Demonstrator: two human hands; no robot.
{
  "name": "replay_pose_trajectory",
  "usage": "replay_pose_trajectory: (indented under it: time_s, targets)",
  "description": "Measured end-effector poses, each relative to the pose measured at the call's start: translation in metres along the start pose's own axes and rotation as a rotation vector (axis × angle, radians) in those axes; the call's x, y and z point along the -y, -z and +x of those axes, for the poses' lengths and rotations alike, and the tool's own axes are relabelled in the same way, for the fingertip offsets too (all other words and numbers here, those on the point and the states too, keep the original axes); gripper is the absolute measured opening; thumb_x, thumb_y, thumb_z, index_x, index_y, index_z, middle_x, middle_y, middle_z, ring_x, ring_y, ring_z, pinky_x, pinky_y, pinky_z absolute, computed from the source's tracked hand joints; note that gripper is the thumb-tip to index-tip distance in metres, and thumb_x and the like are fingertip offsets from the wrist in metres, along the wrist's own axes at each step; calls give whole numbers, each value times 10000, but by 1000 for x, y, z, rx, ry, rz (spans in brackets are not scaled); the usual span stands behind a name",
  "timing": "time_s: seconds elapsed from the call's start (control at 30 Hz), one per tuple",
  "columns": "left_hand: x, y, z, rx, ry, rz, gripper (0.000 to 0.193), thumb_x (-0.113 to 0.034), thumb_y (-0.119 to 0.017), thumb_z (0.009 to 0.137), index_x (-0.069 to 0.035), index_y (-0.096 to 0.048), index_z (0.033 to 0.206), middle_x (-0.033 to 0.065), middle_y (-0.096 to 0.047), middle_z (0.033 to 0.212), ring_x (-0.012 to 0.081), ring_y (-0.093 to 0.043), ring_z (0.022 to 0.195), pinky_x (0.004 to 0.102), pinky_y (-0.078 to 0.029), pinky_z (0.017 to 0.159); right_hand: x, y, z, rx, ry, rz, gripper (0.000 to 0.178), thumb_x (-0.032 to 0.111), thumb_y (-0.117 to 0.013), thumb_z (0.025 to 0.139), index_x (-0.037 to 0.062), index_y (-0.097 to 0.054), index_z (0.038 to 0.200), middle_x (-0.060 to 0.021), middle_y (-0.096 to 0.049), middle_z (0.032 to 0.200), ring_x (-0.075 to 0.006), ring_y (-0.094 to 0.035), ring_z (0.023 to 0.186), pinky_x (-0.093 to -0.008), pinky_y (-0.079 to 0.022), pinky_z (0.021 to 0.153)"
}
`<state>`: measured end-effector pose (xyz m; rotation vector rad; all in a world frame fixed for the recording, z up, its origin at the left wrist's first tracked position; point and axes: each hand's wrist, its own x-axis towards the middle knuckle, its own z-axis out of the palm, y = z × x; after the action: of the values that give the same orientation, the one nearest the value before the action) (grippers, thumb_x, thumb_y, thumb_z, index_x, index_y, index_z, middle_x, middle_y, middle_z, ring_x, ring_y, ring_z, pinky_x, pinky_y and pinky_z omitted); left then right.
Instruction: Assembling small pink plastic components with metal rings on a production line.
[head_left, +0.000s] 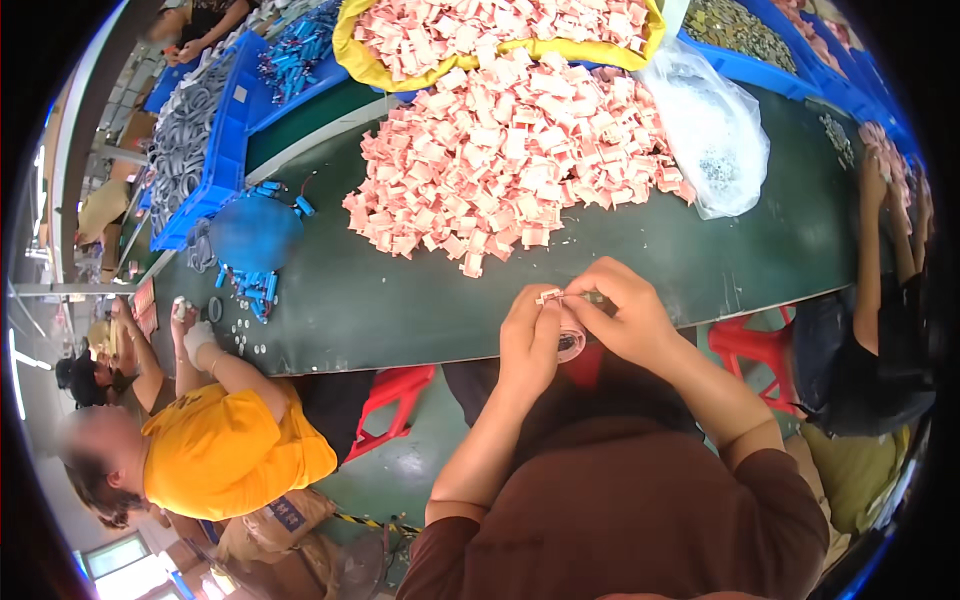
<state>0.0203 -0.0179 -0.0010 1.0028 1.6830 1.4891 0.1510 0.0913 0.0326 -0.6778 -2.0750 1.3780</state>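
Just off the near edge of the green table, my left hand is closed on a small pink plastic part, held up between thumb and fingers. Under it, a round pink piece with a ringed end shows between my hands; whether the two are joined I cannot tell. My right hand pinches something thin against the small part, and a bit of it sticks out by the fingers. What exactly it is stays too small to name. Beyond my hands a big heap of pink plastic parts lies on the table.
A yellow-rimmed sack of pink parts stands behind the heap, beside a clear plastic bag. Blue bins hold grey rings and blue cylinders. A person in yellow works at left, another person at right. Red stools stand nearby.
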Motion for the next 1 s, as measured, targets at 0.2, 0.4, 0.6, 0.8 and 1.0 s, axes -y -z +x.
replay_pose_trajectory:
  time_s: [0.2,0.4,0.6,0.8,1.0]
  targets:
    - [-8,4,1,32,-142,140,185,-97,-508,979,33,-615,1053,194,-640,1016,345,-641,903,396,-515,820,-15,4,1,139,-320,332,70,36,-663,942,19,-670,1009,-23,-614,916,-92,-598,850,-253,-493,728]
    - [-7,4,4,19,-173,134,172,-123,-570,989,30,-618,1051,198,-645,1023,331,-651,903,383,-524,817,-13,5,0,172,-322,312,81,40,-646,960,19,-665,1037,-36,-632,972,-91,-592,905,-263,-486,769]
    - [2,8,3,-31,-156,50,186,-123,-550,1006,34,-634,1059,155,-654,1026,251,-641,914,338,-512,827,-12,23,35,142,1,62,96,93,-657,965,6,-690,986,-53,-627,943,-144,-597,840,-282,-478,744]
    - [7,12,3,-70,-60,-140,222,-99,-504,1021,43,-673,1047,114,-660,1019,180,-619,920,300,-492,841,-32,3,81,-43,243,-420,264,84,-701,870,93,-638,1126,-108,-640,1084,-304,-627,960,-394,-525,821]
    - [8,11,-3,-71,-51,-195,226,-114,-508,1026,43,-670,1043,119,-667,1049,180,-621,936,305,-495,850,-44,1,84,41,266,-543,362,112,-695,867,114,-618,1221,-116,-658,1156,-341,-621,1084,-436,-526,907]
